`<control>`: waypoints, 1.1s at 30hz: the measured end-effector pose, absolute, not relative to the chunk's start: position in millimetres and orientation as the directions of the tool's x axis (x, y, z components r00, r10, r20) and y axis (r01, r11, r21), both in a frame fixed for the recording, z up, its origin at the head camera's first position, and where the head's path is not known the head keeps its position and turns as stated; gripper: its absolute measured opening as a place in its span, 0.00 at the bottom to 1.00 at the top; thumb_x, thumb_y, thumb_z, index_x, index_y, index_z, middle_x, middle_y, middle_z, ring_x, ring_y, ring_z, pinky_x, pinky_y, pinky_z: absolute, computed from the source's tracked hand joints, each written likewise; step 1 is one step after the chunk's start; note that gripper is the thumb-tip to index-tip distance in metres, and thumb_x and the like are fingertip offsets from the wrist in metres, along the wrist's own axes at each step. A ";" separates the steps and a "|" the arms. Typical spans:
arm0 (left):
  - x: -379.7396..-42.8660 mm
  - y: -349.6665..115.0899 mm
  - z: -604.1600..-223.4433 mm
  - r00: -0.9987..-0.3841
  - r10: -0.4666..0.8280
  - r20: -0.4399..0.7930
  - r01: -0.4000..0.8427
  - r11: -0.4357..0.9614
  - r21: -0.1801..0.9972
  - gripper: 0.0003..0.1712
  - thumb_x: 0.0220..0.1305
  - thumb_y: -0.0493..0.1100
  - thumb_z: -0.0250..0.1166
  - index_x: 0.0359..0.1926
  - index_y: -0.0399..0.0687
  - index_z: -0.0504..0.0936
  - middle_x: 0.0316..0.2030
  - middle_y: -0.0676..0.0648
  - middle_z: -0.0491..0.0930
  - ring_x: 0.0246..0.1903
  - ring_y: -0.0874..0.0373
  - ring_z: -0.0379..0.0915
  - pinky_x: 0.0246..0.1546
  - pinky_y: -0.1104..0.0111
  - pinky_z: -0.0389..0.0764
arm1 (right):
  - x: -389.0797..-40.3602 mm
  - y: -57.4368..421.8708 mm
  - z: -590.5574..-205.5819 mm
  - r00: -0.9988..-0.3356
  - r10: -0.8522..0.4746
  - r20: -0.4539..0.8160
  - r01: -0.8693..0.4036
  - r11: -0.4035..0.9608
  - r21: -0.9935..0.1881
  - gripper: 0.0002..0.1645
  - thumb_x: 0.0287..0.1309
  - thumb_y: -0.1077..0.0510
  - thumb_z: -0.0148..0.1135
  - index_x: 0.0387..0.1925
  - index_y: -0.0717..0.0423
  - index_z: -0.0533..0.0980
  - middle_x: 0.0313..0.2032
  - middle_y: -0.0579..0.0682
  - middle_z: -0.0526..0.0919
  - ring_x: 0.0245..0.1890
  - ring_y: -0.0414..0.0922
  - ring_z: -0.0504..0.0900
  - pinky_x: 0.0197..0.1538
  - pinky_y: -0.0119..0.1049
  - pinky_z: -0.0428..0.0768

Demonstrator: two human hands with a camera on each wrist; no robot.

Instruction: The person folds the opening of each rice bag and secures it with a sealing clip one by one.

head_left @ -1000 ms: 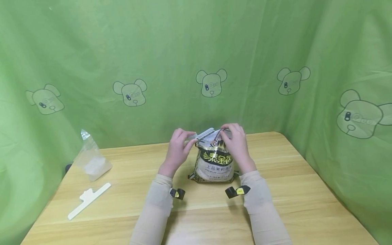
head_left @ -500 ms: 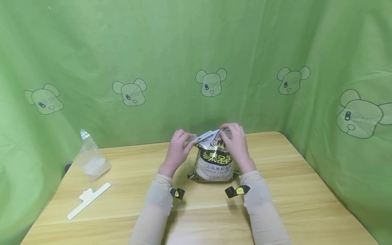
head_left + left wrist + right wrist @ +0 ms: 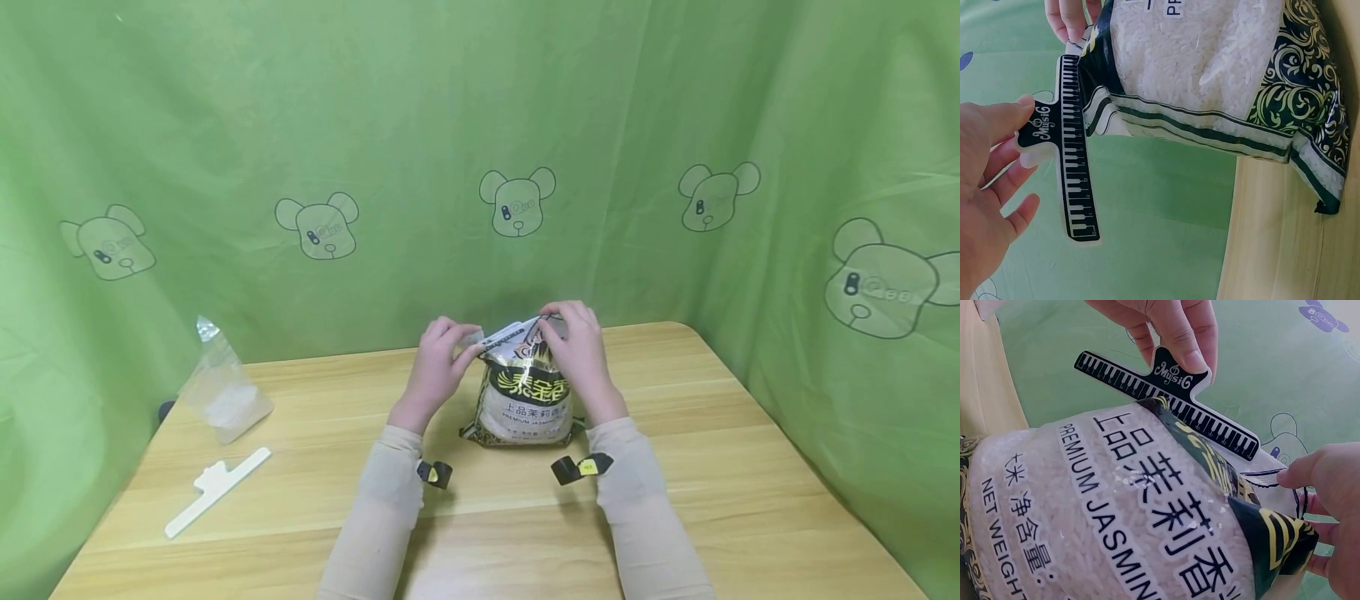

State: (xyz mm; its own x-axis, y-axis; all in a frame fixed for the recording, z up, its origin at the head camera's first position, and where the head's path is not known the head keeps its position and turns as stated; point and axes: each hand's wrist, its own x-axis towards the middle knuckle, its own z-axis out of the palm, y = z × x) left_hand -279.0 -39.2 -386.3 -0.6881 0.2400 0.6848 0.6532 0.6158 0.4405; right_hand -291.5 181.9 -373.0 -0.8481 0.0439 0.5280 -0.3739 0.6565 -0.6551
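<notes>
A bag of rice (image 3: 528, 408) stands upright on the table, printed in black, gold and white. My left hand (image 3: 431, 367) pinches the handle of a bag clip (image 3: 1075, 150) with a piano-key pattern, thumb on its dark face. In the right wrist view, the long bar of this clip (image 3: 1166, 400) lies slanted along the top edge of the bag, overlapping it. At the bag's other upper corner, my right hand (image 3: 583, 354) pinches the folded top between thumb and fingers. The left wrist view shows part of the clip's bar sticking out past the bag's side.
To the left on the wooden table (image 3: 697, 517) lies a white clip (image 3: 216, 492). Behind it stands a clear plastic bag (image 3: 236, 408) with white contents at its bottom. A green curtain (image 3: 420, 125) with mouse-head prints surrounds the table's back and sides.
My left hand has brought the piano-key clip slightly down toward the bag's top edge, and its patterned face shows more. The right hand and the bag have stayed in place.
</notes>
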 end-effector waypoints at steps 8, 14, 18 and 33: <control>-281.7 -44.2 -386.4 -0.714 0.247 0.655 0.629 0.637 0.446 0.19 0.59 0.46 0.69 0.50 0.44 0.82 0.40 0.46 0.80 0.43 0.53 0.73 0.51 0.57 0.76 | -291.1 182.4 -372.8 -0.852 0.039 0.522 -0.373 0.655 -0.657 0.12 0.63 0.58 0.61 0.46 0.58 0.78 0.52 0.58 0.78 0.57 0.56 0.71 0.65 0.58 0.67; -282.3 -52.2 -384.4 -0.774 0.251 0.582 0.584 0.639 0.501 0.22 0.60 0.49 0.68 0.53 0.47 0.81 0.46 0.46 0.83 0.47 0.52 0.74 0.56 0.54 0.74 | -292.0 186.0 -373.1 -0.858 0.021 0.514 -0.378 0.651 -0.658 0.13 0.63 0.56 0.61 0.48 0.57 0.77 0.54 0.58 0.77 0.59 0.56 0.71 0.66 0.60 0.67; -283.6 -59.8 -383.4 -0.808 0.251 0.533 0.550 0.644 0.531 0.24 0.61 0.50 0.68 0.55 0.46 0.79 0.49 0.45 0.84 0.50 0.49 0.76 0.58 0.53 0.73 | -292.3 190.1 -373.0 -0.863 0.011 0.504 -0.380 0.643 -0.665 0.15 0.63 0.54 0.61 0.49 0.56 0.77 0.55 0.57 0.77 0.59 0.56 0.71 0.66 0.61 0.67; -287.9 -77.2 -382.8 -0.902 0.243 0.357 0.425 0.647 0.634 0.21 0.62 0.52 0.67 0.50 0.45 0.82 0.45 0.45 0.85 0.48 0.49 0.78 0.56 0.54 0.76 | -296.0 203.8 -374.9 -0.876 0.028 0.482 -0.347 0.658 -0.668 0.21 0.68 0.47 0.55 0.53 0.56 0.76 0.58 0.58 0.76 0.62 0.57 0.70 0.66 0.63 0.66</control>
State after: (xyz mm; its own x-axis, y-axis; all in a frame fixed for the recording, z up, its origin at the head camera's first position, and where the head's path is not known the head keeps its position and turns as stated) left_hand -287.9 -77.2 -382.8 -0.9020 0.2427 0.3570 0.4248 0.6465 0.6337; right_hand -296.0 203.8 -374.9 -0.8758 0.0277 0.4820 -0.3470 0.6580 -0.6683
